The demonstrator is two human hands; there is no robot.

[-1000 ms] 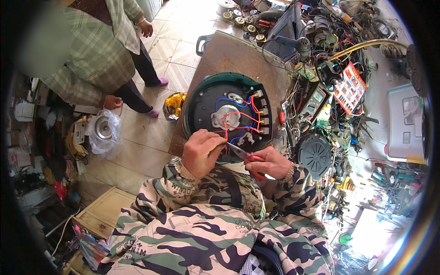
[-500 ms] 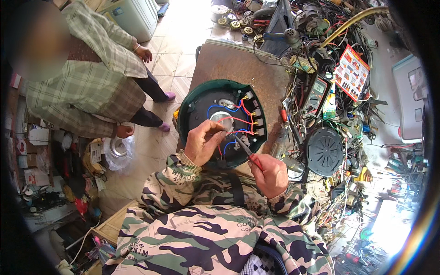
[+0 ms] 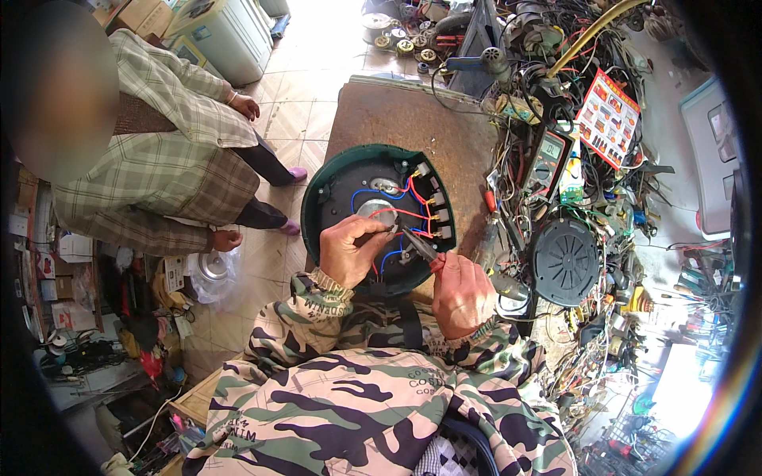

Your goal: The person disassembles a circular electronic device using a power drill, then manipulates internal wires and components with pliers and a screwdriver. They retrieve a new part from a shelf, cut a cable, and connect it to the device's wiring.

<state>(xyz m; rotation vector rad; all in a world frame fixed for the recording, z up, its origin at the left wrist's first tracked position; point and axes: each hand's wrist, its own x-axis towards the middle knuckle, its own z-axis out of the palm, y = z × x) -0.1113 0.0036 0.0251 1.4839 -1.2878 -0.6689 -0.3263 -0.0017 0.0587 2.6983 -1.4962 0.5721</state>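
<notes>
A round dark green housing (image 3: 312, 218) with a black inside lies open on the brown table in front of me. Red and blue wires (image 3: 409, 213) run across it to several white switches (image 3: 436, 200) along its right wall. My left hand (image 3: 346, 252) reaches over the near left part, thumb and forefinger pinched on a red wire near the silver round part (image 3: 376, 211). My right hand (image 3: 462, 295) grips red-handled long-nose pliers (image 3: 420, 243). Their tips are close beside my left fingertips; whether the jaws touch the wire is hard to see.
The table (image 3: 381, 115) extends beyond the housing. On the right are tangled cables, a multimeter (image 3: 548, 163), a black round cover (image 3: 565, 262) and a coloured leaflet (image 3: 609, 119). A person in a checked coat (image 3: 167, 170) stands at the left, near a white bin (image 3: 225, 40).
The pliers' tips have moved left and slightly up, closer to my left fingertips. My right hand has turned slightly. The standing person has shifted a little.
</notes>
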